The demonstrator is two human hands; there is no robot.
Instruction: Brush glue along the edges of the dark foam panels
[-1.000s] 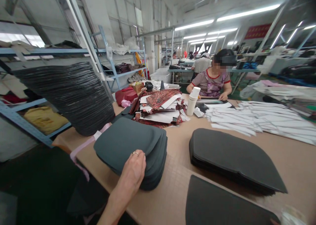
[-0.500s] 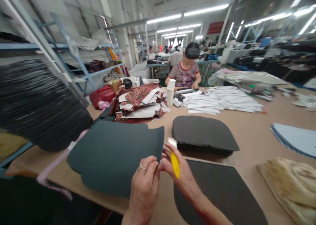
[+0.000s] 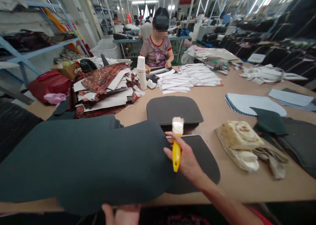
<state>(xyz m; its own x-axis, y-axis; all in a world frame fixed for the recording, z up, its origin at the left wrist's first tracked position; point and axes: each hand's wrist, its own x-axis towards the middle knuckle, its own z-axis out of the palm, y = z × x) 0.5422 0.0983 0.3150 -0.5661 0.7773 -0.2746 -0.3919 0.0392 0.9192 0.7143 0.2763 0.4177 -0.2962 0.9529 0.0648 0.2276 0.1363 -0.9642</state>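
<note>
A large dark green sheet (image 3: 98,159) with a notch in its far edge spreads across the left and middle, its right end bowed upward. Below its near edge, my left hand (image 3: 123,215) touches it; the thumb and part of the palm show, while the sheet hides the other fingers. At the sheet's right edge, my right hand (image 3: 189,159) holds a paintbrush (image 3: 176,152) with a yellow handle, its whitish bristles pointing up. Partly under the sheet lies a dark grey panel (image 3: 202,162). Just beyond is a stack of dark grey rounded panels (image 3: 174,109).
Red patterned pieces (image 3: 106,83) are piled at the back left near white cups (image 3: 141,73). White strips (image 3: 190,78) lie in front of a seated co-worker (image 3: 158,47). At right are a stained yellowish block (image 3: 240,136) on cloth and light blue pieces (image 3: 254,103).
The sheet has shifted right and nearer, now overlapping the grey panel. My left hand has dropped from the sheet's right edge to beneath its near edge. The view has turned right.
</note>
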